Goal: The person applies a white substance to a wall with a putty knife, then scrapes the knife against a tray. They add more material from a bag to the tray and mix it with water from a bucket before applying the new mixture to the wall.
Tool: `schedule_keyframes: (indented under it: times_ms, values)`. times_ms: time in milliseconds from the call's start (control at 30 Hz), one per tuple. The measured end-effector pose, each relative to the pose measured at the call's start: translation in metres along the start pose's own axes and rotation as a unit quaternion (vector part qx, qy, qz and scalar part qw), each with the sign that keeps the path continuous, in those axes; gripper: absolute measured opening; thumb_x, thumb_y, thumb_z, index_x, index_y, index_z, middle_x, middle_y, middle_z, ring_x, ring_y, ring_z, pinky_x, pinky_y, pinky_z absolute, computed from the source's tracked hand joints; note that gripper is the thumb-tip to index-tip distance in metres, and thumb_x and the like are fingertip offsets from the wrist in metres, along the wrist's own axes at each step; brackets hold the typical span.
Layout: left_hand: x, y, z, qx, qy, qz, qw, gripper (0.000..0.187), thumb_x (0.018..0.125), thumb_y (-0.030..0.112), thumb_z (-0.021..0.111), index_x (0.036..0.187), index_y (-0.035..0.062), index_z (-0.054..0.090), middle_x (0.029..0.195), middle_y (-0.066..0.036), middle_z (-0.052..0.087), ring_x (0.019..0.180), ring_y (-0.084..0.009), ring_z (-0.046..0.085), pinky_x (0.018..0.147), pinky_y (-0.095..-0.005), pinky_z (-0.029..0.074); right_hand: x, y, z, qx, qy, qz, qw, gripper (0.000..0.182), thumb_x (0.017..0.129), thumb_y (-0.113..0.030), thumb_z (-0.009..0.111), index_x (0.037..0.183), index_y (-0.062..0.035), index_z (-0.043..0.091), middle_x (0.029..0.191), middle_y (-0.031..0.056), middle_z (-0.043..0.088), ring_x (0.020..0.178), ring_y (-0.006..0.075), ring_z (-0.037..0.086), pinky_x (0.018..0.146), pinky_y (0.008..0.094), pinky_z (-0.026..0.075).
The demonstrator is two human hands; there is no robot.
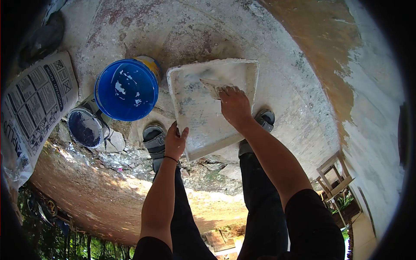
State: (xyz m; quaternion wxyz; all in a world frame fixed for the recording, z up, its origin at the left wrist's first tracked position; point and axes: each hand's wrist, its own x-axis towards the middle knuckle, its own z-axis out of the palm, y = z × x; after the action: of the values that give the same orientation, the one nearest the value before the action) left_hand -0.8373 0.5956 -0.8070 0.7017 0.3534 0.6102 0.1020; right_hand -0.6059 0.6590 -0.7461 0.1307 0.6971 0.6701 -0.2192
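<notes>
A shallow rectangular tray (255, 82), caked with whitish plaster, lies on the ground between my feet. My left hand (175, 142) is closed on its left rim near the lower corner, with the thumb pointing up along the edge. Over the tray's upper right part, my right hand (235, 106) is wrapped round a flat scraper (209, 86) smeared with plaster. The scraper's blade points to the upper left and lies close to the tray's bottom; its handle is hidden in my fingers. A thin wet layer coats the tray.
Left of the tray stand a blue bucket (110, 93) with white splashes inside and a smaller dark pail (86, 129). A printed paper sack (37, 104) lies at far left. A partly plastered wall (368, 86) rises at right, with a wooden frame (334, 177) below.
</notes>
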Motion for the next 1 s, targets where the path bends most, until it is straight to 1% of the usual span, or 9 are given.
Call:
schedule_keyframes:
  times_ms: [67,200,267,367,500,600,733,867,1000]
  values:
    - [-0.001,-0.002,-0.004,0.176,-0.008,0.044,0.983,0.042,0.078,0.015,0.065,0.114,-0.0003,0.051,0.075,-0.008,0.057,0.064,-0.0155,0.052,0.058,-0.0273,0.043,-0.003,0.002,0.001,0.025,0.044,-0.005,0.999,0.021,0.075,-0.008,0.051,0.093,-0.0063,0.062,0.095,0.0103,0.059,0.092,0.0268,0.056,0.078,0.037,0.046]
    - [-0.009,0.014,0.002,0.075,-0.029,0.018,0.997,0.046,0.078,0.013,0.063,0.119,0.0003,0.046,0.088,-0.014,0.061,0.067,-0.0185,0.055,0.061,-0.0297,0.044,-0.009,0.009,-0.004,0.039,0.051,0.001,0.998,0.019,0.075,-0.007,0.051,0.091,-0.006,0.062,0.093,0.0102,0.059,0.09,0.027,0.056,0.077,0.0362,0.047]
    - [-0.013,0.031,0.001,0.071,-0.089,-0.037,0.993,0.054,0.078,0.009,0.06,0.127,0.0013,0.036,0.105,-0.02,0.058,0.078,-0.0234,0.059,0.068,-0.032,0.046,-0.01,0.012,-0.006,0.045,0.071,0.003,0.996,0.018,0.075,-0.007,0.051,0.09,-0.0059,0.062,0.093,0.0097,0.059,0.089,0.0271,0.056,0.077,0.0365,0.047]
    - [-0.019,0.038,0.006,0.057,-0.089,-0.008,0.994,0.06,0.078,0.004,0.055,0.131,0.0015,0.028,0.113,-0.024,0.055,0.09,-0.0277,0.059,0.077,-0.0325,0.046,-0.012,0.017,-0.009,0.039,0.083,0.006,0.996,0.018,0.076,-0.007,0.051,0.09,-0.0059,0.062,0.093,0.0092,0.059,0.089,0.0269,0.056,0.076,0.0368,0.047]
    - [-0.021,0.028,0.009,-0.003,-0.094,0.008,0.996,0.058,0.077,-0.002,0.049,0.131,0.0008,0.029,0.112,-0.02,0.056,0.098,-0.0261,0.057,0.083,-0.0307,0.043,-0.014,0.028,-0.016,0.041,0.091,0.007,0.995,0.018,0.076,-0.008,0.051,0.09,-0.0059,0.062,0.092,0.0088,0.059,0.088,0.027,0.057,0.077,0.0371,0.047]
    - [-0.024,0.037,0.008,-0.151,-0.082,-0.029,0.985,0.054,0.074,-0.007,0.041,0.127,-0.0003,0.034,0.112,-0.01,0.053,0.103,-0.0194,0.05,0.087,-0.0294,0.039,-0.014,0.037,-0.026,0.039,0.101,-0.004,0.994,0.018,0.076,-0.007,0.051,0.09,-0.0059,0.062,0.092,0.0088,0.06,0.088,0.027,0.057,0.076,0.0375,0.047]
    - [-0.041,0.04,0.012,-0.218,-0.064,-0.076,0.971,0.051,0.074,-0.008,0.038,0.124,-0.0014,0.04,0.112,-0.008,0.052,0.099,-0.0161,0.049,0.089,-0.0261,0.037,-0.015,0.051,-0.043,0.027,0.099,-0.039,0.994,0.018,0.074,-0.008,0.053,0.09,-0.0061,0.062,0.09,0.0089,0.059,0.086,0.0271,0.057,0.075,0.0374,0.047]
    - [-0.074,0.05,0.022,-0.192,-0.04,-0.02,0.98,0.056,0.071,-0.009,0.039,0.127,-0.0014,0.037,0.114,-0.008,0.052,0.104,-0.0155,0.047,0.092,-0.0266,0.035,-0.016,0.06,-0.076,0.02,0.103,-0.096,0.99,0.019,0.072,-0.007,0.056,0.09,-0.0066,0.062,0.087,0.0093,0.059,0.084,0.0273,0.057,0.075,0.0367,0.047]
    - [-0.126,0.062,0.045,-0.252,-0.008,-0.013,0.968,0.056,0.07,-0.008,0.039,0.126,-0.0019,0.039,0.114,-0.009,0.052,0.105,-0.0167,0.048,0.092,-0.0271,0.035,-0.033,0.067,-0.121,0.014,0.081,-0.171,0.982,0.02,0.07,-0.006,0.057,0.09,-0.0062,0.062,0.086,0.0098,0.059,0.084,0.0277,0.057,0.074,0.0362,0.047]
